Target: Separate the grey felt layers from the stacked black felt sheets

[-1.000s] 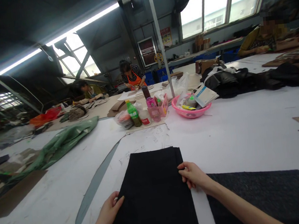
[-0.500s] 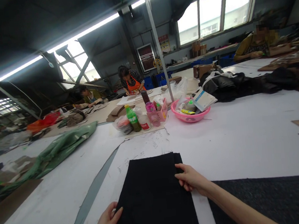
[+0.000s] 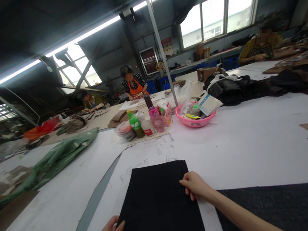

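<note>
"How are you gripping?"

"My right fingers are nearly closed, pinching the black cloth by its right edge. My left fingers are holding its left edge, thumb on top; how closed they are underneath, I can't tell."

"Any trick?"

"I'd be pulling lightly and evenly, leaving no creases."

"Which way is it pointing?"

"It's lying near centre on the white surface, left of the grey cloth, long axis apparently running near to far, narrower end facing far."
</note>
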Tool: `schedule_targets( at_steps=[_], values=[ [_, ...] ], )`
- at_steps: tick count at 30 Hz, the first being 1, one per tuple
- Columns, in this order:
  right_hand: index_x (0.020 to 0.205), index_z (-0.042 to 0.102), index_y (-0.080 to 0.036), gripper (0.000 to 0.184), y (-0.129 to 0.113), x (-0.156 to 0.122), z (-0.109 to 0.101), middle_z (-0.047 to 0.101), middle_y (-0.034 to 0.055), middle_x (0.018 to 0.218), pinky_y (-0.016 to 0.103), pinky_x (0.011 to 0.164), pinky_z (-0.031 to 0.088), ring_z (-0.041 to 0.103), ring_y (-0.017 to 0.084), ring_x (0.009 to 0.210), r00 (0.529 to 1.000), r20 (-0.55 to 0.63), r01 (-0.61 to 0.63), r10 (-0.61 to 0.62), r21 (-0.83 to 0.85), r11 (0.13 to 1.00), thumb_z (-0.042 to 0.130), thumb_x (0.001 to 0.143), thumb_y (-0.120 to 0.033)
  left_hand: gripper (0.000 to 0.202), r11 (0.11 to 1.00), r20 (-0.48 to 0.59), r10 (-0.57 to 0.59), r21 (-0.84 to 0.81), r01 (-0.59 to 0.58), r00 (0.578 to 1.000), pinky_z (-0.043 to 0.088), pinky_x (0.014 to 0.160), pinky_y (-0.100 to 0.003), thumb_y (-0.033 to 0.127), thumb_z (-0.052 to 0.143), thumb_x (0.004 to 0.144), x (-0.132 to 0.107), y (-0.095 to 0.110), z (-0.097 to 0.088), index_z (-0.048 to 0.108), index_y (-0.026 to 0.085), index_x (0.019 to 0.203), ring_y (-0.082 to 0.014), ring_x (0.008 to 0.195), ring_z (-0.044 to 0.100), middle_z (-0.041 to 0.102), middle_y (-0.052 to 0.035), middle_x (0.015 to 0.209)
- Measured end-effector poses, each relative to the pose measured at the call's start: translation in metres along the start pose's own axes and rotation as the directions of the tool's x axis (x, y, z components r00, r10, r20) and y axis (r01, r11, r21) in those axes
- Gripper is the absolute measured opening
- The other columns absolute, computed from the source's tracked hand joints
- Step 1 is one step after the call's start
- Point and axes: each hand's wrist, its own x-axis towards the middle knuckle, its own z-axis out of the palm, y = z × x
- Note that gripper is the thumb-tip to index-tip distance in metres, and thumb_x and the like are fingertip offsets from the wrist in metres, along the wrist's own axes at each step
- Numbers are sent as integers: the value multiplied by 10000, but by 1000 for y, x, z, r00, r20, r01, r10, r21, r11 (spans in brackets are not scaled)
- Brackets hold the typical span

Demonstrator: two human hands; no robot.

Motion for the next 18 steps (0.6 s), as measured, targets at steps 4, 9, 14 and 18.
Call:
schedule_targets(
  at_steps=[4,9,14,18],
  values=[
    [802,589,-127,304,-1,3,1,549,-65,565,161,362,378,498,70,398,1000,-22,-5,3,-96,995,523,1035,-309,656,998,-43,-26,47,28,999,538,640,-350,775,771,453,-7,12,3,622,220,768,-295,735,658,676,-62,725],
    [829,597,-126,312,0,4,5,550,-64,565,166,374,399,499,71,395,998,-53,9,-18,-168,986,506,1044,-333,638,997,-73,5,78,1,997,528,648,-330,768,760,491,-20,28,9,633,211,776,-287,753,650,673,-43,713],
    [889,605,-121,285,2,1,4,563,-58,605,174,404,432,506,71,416,998,-55,15,-27,-203,979,521,1037,-350,620,997,-150,31,81,-19,988,515,677,-305,710,785,540,-32,39,14,642,183,833,-272,794,656,694,-49,784],
    [926,607,-123,276,4,0,1,574,-49,648,183,433,456,517,73,448,999,-48,8,-19,-216,976,531,1032,-366,603,998,-160,3,60,7,987,510,691,-298,655,806,561,-38,44,17,631,167,872,-263,798,665,705,-49,791]
  ],
)
